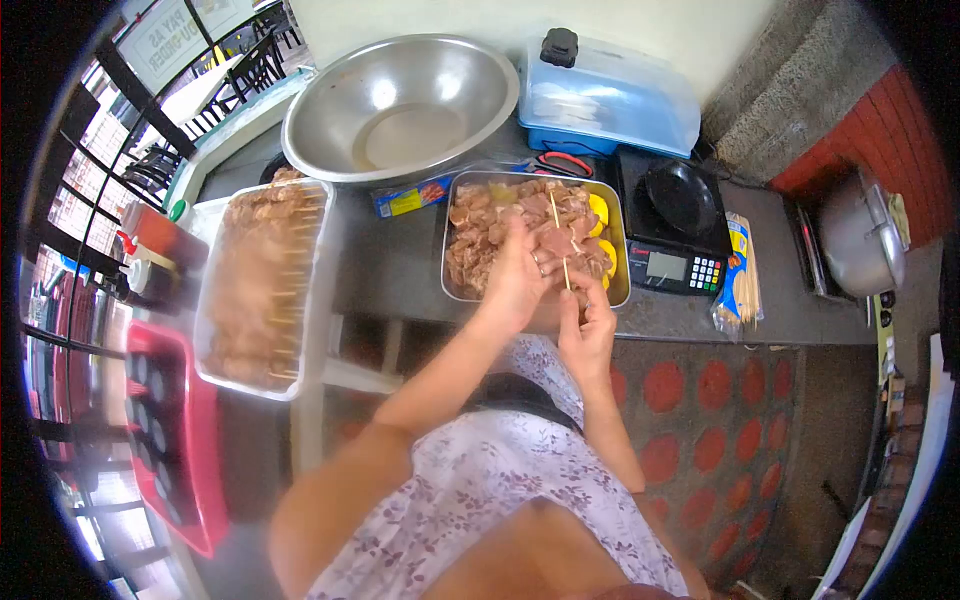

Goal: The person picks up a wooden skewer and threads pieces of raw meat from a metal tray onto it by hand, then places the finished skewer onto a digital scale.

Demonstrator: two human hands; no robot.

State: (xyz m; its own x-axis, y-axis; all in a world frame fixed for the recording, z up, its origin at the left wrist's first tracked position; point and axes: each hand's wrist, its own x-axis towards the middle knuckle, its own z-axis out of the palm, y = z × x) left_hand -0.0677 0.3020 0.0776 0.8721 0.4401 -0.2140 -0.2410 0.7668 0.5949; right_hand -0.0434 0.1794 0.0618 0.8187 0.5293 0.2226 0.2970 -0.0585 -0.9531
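Observation:
Over a metal tray [450,292] of raw meat pieces [478,235], my right hand [588,325] pinches the lower end of a thin wooden skewer [567,272]. Meat [560,238] is threaded partway along the stick, and its tip shows above. My left hand [517,275] is closed around the meat on the skewer from the left side; some of its fingers are hidden behind the meat. Yellow round pieces [600,212] line the tray's right side. To the left, a white tray [290,388] holds many loaded meat skewers [265,280], partly blurred.
A large steel basin [400,105] stands behind, beside a blue lidded container [610,100]. Scissors [560,163] lie behind the meat tray. At right are a digital scale [675,265] and a pack of skewers [740,270]. A pink tray [205,490] sits far left; a pot [855,235] stands far right.

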